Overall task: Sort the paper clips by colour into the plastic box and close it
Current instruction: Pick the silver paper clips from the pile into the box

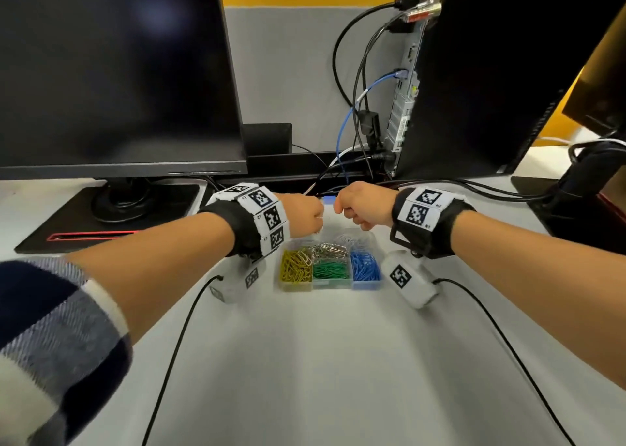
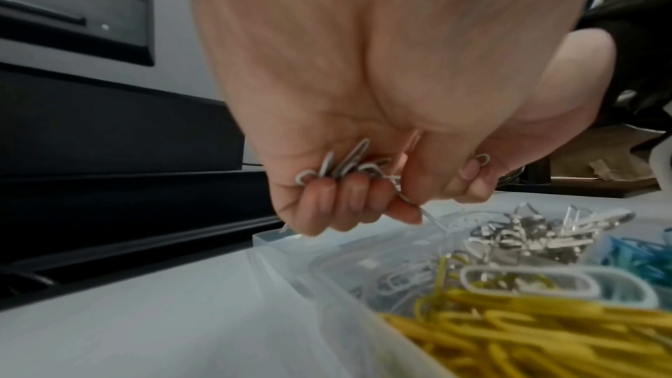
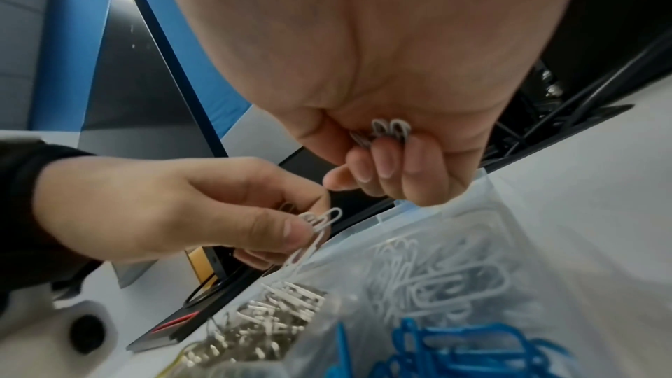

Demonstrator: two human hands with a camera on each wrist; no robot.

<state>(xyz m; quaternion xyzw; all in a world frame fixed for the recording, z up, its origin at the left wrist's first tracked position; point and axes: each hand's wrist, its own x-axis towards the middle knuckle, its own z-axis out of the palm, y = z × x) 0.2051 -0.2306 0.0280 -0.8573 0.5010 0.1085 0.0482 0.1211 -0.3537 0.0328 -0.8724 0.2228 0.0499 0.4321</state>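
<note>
At lower centre, the plastic box (image 1: pixel 365 285) holds yellow clips (image 1: pixel 295 265), green clips (image 1: pixel 330 270), blue clips (image 1: pixel 365 266) and silver clips (image 1: pixel 330 250). Above its blurred far side, the left hand (image 1: pixel 301 215) and right hand (image 1: pixel 360 208) each clutch white clips (image 3: pixel 391 128).

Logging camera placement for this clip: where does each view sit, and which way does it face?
Head: on the head, facing forward and down at the plastic box; both forearms and fists show.
Left wrist: under the left hand, facing along it; its curled fingers hold white clips.
Right wrist: under the right hand, facing the same way; the left hand shows too.
Shared: all show the blue clips.
</note>
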